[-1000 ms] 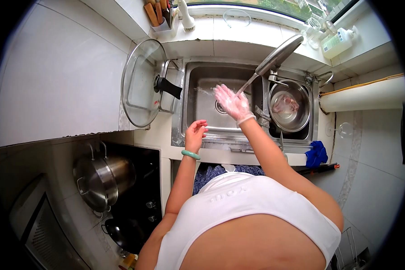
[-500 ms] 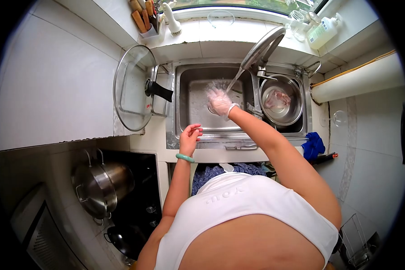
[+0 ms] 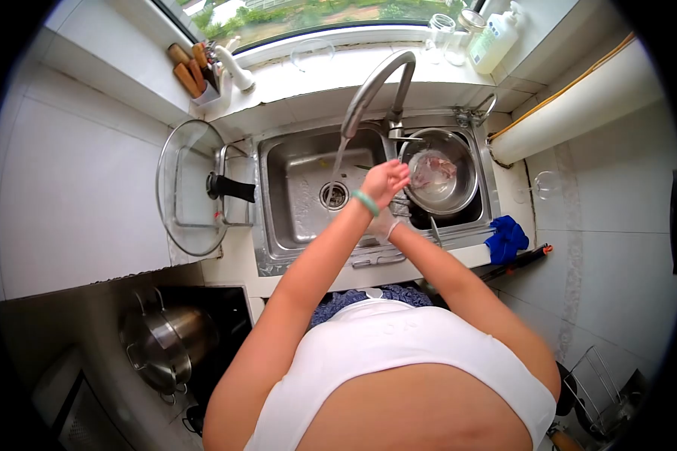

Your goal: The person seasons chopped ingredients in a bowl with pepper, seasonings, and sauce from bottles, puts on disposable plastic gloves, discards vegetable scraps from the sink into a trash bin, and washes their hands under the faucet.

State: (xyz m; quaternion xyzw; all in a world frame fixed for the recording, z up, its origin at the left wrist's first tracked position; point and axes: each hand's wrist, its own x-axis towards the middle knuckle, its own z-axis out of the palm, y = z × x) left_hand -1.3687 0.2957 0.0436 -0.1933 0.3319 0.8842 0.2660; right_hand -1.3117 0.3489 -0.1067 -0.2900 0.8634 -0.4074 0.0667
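Note:
My left hand (image 3: 386, 183), bare and with a green bangle (image 3: 365, 202) at the wrist, is over the divider between the two basins, beside the metal bowl's left rim. Its fingers are partly spread and nothing shows in them. Beneath that wrist is my right hand (image 3: 382, 224) in a clear glove, its fingers mostly hidden. Water runs from the curved faucet (image 3: 362, 99) into the left basin (image 3: 293, 180), near the drain (image 3: 334, 196). Raw meat (image 3: 433, 172) lies in the metal bowl (image 3: 470, 184) in the right basin.
Left of the sink, a glass lid (image 3: 174, 188) with a black handle stands upright. A knife block (image 3: 209, 94), glass jars (image 3: 441, 34) and a soap bottle (image 3: 493, 41) line the sill. A blue cloth (image 3: 507, 239) lies at the front right; a steel pot (image 3: 162, 342) is lower left.
My left hand has moved right and forward, across my right wrist area. My gloved right hand has left the water stream and drawn back toward me. The view has shifted.

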